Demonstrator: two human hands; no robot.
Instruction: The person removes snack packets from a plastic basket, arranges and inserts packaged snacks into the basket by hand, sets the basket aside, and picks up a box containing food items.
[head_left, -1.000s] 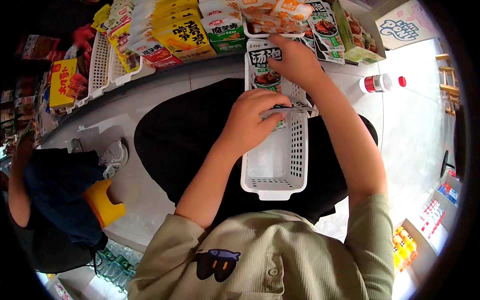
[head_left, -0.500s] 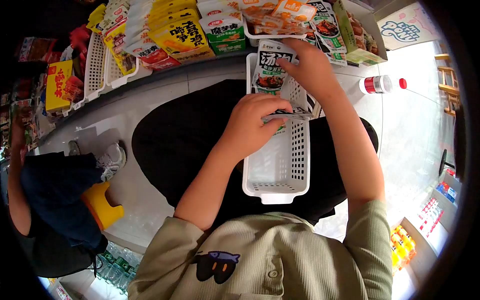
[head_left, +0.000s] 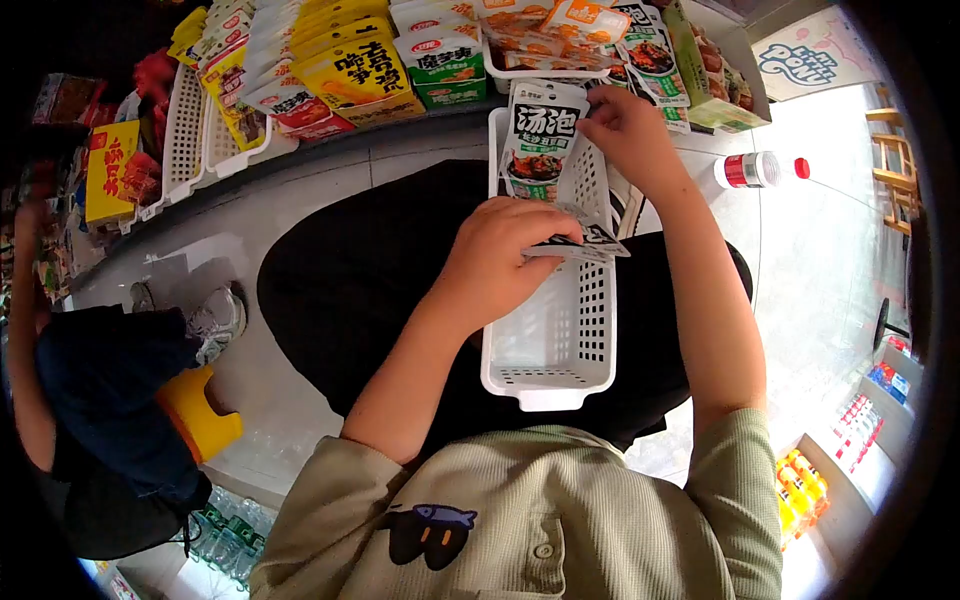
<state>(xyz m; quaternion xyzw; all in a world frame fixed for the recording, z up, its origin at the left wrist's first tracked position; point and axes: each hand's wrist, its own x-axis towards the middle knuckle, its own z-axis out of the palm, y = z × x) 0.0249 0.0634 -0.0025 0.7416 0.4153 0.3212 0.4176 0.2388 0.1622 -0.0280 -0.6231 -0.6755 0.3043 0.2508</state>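
Far left: co-worker (head_left: 115,390), cut off by frame. Green packet (head_left: 445,62) reads 魔芋爽. Left hand (head_left: 500,250) pinches tilted packet (head_left: 590,242), label partly hidden, over white basket (head_left: 550,398) at lap (head_left: 360,260). Labelled packet (head_left: 542,140) at basket's far end reads 汤泡, small print unclear. Right hand (head_left: 635,140) at its edge; cannot tell whether gripping. Far right: box (head_left: 815,58) reads PONY.

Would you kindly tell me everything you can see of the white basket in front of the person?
The white basket is long, narrow and open-topped, seemingly plastic, with rows of small holes in its walls and a projecting lip at the near end. It sits upright, lengthwise over the person's black-clad lap; its near end is bare inside. Packets occupy the far part, some held mid-basket by the left hand. The right hand is by the far end.
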